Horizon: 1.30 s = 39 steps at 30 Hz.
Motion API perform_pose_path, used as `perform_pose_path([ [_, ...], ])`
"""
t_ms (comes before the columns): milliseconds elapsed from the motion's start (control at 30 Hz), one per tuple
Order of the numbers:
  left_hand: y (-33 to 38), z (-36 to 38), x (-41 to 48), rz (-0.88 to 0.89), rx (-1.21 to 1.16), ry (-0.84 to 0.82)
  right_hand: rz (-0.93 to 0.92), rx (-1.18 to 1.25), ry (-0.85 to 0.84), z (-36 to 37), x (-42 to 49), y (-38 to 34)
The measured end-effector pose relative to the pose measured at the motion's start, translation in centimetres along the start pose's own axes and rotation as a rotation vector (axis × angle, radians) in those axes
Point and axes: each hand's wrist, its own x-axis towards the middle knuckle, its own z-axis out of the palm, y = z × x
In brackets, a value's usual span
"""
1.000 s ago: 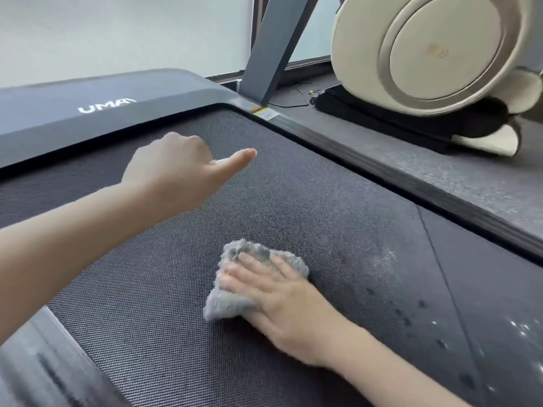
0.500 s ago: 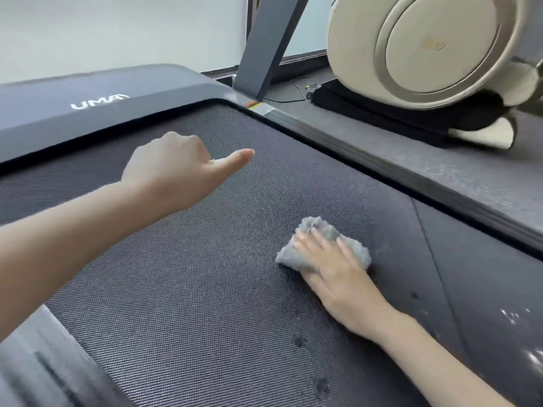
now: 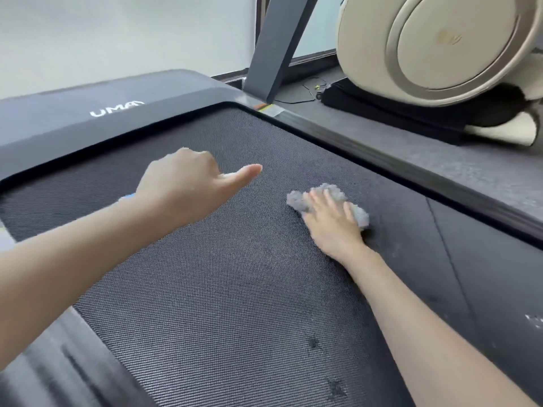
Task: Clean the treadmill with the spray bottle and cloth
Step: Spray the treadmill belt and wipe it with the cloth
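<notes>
On woven, dimpled treadmill belt (image 3: 223, 289), far right: fluffy grey cloth (image 3: 329, 192) bunched flat under right hand (image 3: 332, 221), fingers spread, palm pressing down. Left hand (image 3: 182, 183) above belt, curled into fist, thumb out, contents hidden; blue sliver beneath wrist. Dark wet spots near. Smooth matte hood (image 3: 123, 113) far left; glossy side rail (image 3: 382, 165) right.

"UMA" — white, on treadmill (image 3: 117, 118) hood
</notes>
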Motion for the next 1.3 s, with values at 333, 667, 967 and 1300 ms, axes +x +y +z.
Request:
perform_pose_path([
  [333,-1.4,-0.5,-0.2,-0.005,0.014,0.010,-0.639,-0.046,0.001,1.4,-2.5,-9.2],
  [667,-5.1,-0.5,0.4,0.004,-0.018,0.054,0.332,-0.084,0.031,-1.6,4.6,7.6],
  [967,-4.0,-0.1,-0.1,0.024,-0.036,0.011,-0.014,-0.033,-0.014,-0.6,6.2,-4.7],
  [1300,-3.4,-0.7,0.6,-0.003,-0.073,0.039,-0.759,0.040,-0.108,2.8,-6.2,-13.3],
])
